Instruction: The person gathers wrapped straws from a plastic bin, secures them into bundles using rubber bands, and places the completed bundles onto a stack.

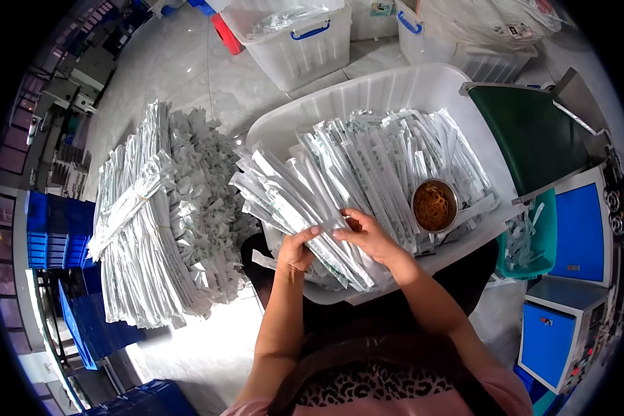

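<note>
Both hands, left [296, 251] and right [371, 239], are clamped round a bundle of wrapped packets [304, 211] at the white tub's [395, 84] eight o'clock! Ends splay toward ten o'clock; should either grip slacken, outer packets could slither loose.
</note>
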A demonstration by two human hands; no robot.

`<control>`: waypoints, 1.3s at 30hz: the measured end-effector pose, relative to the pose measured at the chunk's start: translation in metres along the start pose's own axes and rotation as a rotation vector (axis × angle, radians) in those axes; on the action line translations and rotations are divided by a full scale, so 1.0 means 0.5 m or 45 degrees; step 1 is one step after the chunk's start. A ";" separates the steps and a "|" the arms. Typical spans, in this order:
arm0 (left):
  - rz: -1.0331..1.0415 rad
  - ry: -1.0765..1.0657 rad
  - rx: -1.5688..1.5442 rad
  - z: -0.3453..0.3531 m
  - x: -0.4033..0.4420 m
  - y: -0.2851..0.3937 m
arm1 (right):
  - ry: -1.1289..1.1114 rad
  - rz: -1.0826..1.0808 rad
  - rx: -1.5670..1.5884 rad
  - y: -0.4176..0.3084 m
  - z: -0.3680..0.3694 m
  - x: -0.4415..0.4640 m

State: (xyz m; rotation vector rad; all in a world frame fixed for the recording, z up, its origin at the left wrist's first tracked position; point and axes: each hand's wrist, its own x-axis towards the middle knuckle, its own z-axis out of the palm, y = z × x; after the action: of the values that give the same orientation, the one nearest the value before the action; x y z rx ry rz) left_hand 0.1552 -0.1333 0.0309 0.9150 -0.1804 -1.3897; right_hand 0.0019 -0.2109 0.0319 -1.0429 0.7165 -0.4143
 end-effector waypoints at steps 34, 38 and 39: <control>-0.482 -0.765 -0.695 0.052 -0.010 -0.111 | -0.022 -0.703 -0.796 -0.180 -0.014 0.081; -0.538 -1.118 -0.550 0.070 0.006 -0.103 | -0.355 -0.566 -0.771 -0.248 -0.027 0.109; -0.522 -1.105 -0.565 0.061 0.005 -0.112 | -0.400 -0.508 -0.757 -0.245 -0.031 0.119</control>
State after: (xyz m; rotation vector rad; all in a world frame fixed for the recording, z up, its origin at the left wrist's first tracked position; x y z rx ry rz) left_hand 0.0947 -0.1440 0.0140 -0.0743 -0.3286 -2.0420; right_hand 0.0352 -0.3139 0.1162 -1.7830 0.3440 -0.3710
